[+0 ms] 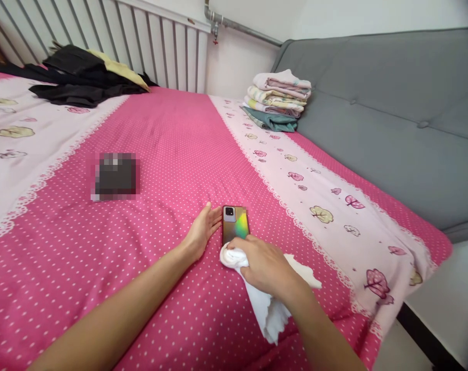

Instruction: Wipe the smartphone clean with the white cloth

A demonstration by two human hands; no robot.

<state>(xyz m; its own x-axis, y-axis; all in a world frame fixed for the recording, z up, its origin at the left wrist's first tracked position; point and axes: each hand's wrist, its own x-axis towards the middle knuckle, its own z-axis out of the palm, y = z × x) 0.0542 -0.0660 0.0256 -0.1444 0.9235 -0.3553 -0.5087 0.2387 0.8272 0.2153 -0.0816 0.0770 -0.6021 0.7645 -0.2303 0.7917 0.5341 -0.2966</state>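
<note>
A phone [234,224] lies back side up on the pink dotted bedsheet [172,139], its camera block at the upper left and a rainbow sheen on its back. My right hand [263,263] grips a white cloth [270,314] bunched at the fingers and presses it on the phone's lower end. The rest of the cloth hangs loose beneath the hand and out to its right. Along the phone's left edge rests my left hand [203,232], fingers stretched out and holding nothing. The cloth and right hand hide the phone's lower part.
A dark blurred-out object [116,176] lies to the left on the bed. Black clothes [79,77] are heaped at the far left by a white radiator [149,44]. Folded cloths [278,100] are stacked at the back right, against a grey padded headboard [384,113].
</note>
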